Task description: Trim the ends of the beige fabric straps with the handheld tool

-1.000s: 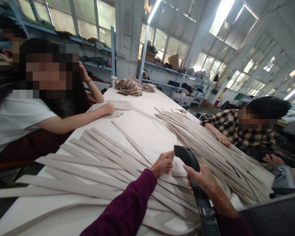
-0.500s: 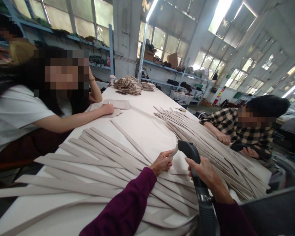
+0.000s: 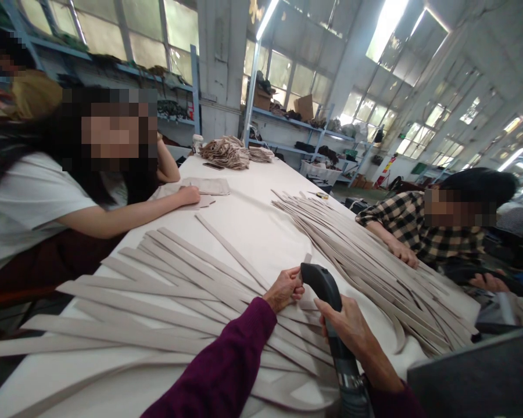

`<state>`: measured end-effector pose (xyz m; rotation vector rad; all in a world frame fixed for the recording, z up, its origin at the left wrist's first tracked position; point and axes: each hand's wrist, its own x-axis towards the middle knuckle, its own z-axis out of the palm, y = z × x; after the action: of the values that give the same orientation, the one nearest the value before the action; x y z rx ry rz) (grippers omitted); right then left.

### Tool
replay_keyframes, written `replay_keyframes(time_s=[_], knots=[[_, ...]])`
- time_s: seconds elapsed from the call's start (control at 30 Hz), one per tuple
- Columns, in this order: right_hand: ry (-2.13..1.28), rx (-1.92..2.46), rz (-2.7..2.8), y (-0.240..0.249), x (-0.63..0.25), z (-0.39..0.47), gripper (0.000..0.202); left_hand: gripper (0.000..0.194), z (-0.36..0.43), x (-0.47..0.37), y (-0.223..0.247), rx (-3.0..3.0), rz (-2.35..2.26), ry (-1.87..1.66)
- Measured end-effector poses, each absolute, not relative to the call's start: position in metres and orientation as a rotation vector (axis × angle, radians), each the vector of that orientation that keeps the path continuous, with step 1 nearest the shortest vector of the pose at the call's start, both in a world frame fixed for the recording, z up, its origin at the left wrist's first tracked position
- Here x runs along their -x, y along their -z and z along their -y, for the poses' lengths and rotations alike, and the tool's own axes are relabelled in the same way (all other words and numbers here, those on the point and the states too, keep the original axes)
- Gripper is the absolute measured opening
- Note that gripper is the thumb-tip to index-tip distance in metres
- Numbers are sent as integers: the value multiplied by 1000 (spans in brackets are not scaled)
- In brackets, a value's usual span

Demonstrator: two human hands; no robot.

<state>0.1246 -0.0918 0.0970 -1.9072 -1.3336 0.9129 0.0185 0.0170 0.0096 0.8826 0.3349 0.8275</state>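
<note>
My left hand (image 3: 286, 288) is closed on the end of a beige fabric strip (image 3: 307, 259), whose tip sticks up past my fingers. Wrapped round a black curved vacuum hose handle (image 3: 321, 283) is my right hand (image 3: 347, 322). The handle's mouth sits right against my left fingertips and the strip. A metal clamp and ribbed hose show below it. Under my arms, many loose beige strips (image 3: 152, 287) fan out across the white table (image 3: 261, 220).
A long bundle of strips (image 3: 353, 244) lies along the table's right side. Folded beige cloth (image 3: 225, 153) is stacked at the far end. A person in white (image 3: 35, 191) leans at the left edge; another in a checked shirt (image 3: 444, 223) sits right. A dark grey panel (image 3: 479, 371) stands front right.
My right hand has brought the hose handle left, up to my left fingers and the strip. At the right, the other person's hand has moved along the strip bundle.
</note>
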Motion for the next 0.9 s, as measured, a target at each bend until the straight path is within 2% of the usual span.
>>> replay_keyframes(time_s=[0.43, 0.57, 0.73, 0.9], knots=[[-777, 1852, 1308, -98, -114, 75, 22, 26, -20, -25, -3, -969, -425, -865], [-786, 1838, 1295, -100, -117, 73, 22, 28, -19, -24, -2, -993, -412, -868], [-808, 1842, 1285, -96, -113, 80, 20, 20, -18, -24, 0, -1004, -497, -885], [-764, 1872, 1230, -103, -126, 59, 26, 36, -12, -21, -7, -1001, -399, -823]])
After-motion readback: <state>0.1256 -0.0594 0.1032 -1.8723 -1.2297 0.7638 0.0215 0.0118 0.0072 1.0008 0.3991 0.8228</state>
